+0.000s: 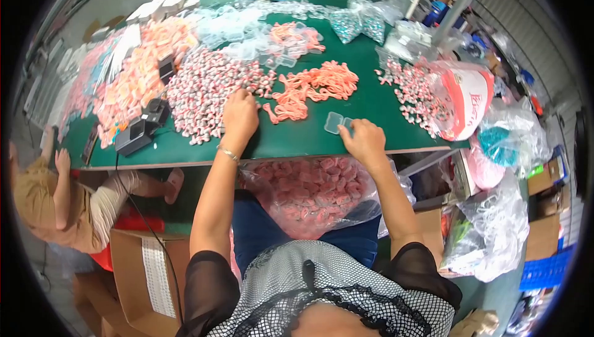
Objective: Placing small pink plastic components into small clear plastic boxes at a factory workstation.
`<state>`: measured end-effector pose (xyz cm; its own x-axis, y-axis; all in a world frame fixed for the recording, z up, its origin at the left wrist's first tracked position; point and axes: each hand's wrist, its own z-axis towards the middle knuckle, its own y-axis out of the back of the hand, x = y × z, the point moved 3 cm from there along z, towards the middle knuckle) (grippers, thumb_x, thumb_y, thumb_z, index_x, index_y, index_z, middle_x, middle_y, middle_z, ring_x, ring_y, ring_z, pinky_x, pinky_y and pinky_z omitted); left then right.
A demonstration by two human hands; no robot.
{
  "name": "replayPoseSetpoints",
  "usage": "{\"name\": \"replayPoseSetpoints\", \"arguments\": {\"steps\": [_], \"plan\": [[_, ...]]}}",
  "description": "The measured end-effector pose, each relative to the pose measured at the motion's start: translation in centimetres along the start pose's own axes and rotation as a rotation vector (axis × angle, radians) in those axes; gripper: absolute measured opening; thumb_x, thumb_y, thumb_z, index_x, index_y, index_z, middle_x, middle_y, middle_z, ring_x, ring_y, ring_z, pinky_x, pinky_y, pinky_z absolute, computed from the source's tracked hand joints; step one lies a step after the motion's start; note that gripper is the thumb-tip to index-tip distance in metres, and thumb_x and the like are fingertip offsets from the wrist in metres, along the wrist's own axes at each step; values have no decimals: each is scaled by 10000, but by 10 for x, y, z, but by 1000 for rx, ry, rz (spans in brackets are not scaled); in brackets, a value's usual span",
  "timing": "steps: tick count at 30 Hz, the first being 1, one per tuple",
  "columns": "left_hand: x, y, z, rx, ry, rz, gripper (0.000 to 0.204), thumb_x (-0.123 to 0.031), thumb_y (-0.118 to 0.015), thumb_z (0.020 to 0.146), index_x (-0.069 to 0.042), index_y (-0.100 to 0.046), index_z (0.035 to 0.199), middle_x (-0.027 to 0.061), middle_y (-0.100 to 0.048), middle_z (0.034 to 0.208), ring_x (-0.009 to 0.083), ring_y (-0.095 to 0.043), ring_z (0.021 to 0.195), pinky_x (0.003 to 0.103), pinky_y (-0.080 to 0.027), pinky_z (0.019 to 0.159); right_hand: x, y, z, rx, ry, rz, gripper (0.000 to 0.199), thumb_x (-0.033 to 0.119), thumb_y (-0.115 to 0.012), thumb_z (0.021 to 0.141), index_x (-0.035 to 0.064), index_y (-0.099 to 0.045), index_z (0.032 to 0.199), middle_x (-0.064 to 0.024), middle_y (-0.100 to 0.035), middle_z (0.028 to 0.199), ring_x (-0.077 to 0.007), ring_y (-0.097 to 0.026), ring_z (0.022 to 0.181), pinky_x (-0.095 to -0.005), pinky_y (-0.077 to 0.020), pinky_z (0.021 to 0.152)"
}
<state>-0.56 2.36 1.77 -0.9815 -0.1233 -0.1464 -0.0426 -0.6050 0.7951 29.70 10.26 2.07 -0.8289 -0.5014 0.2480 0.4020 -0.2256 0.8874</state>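
Note:
My left hand [241, 116] is at the right edge of a big heap of small pink-and-white pieces [204, 89]. Its fingers are curled down, and whatever is between them is hidden. My right hand [365, 141] pinches the near right side of a small clear plastic box [335, 122] just above or on the green table. The box seems to be unfolded, with its lid spread beside it. Between and beyond my hands lies a pile of looped orange cords [315, 86].
On the green table [291, 142] are peach-coloured pieces [145, 59], clear boxes [238, 28], a black device [139, 130] and a red-and-white sack [464, 99] spilling pieces. A bag of pink parts [309, 188] rests by my lap. A co-worker [68, 195] sits at the left.

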Motion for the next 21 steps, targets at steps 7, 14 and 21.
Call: {"name": "replayPoseSetpoints", "arguments": {"steps": [7,14,21], "plan": [[-15,19,-24,213,314,-343,177,-118,-701,786,-24,-648,926,155,-661,877,338,-647,758,430,-500,668,4,13,-14,89,165,208,342,336,-761,754,12,-660,709,-205,-656,730,-371,-660,686,-486,-525,621],[-55,19,-47,72,270,-355,137,-157,-701,824,-79,-687,937,114,-649,889,307,-645,753,415,-497,651,17,8,-9,243,126,282,295,310,-725,807,36,-681,705,-173,-676,723,-363,-667,686,-477,-524,632],[-54,29,-58,27,221,-324,105,-148,-675,865,-73,-702,933,113,-637,884,329,-638,788,418,-507,678,-91,7,84,-305,66,123,140,184,-609,851,110,-721,891,-111,-711,937,-320,-669,867,-437,-529,753]]}}
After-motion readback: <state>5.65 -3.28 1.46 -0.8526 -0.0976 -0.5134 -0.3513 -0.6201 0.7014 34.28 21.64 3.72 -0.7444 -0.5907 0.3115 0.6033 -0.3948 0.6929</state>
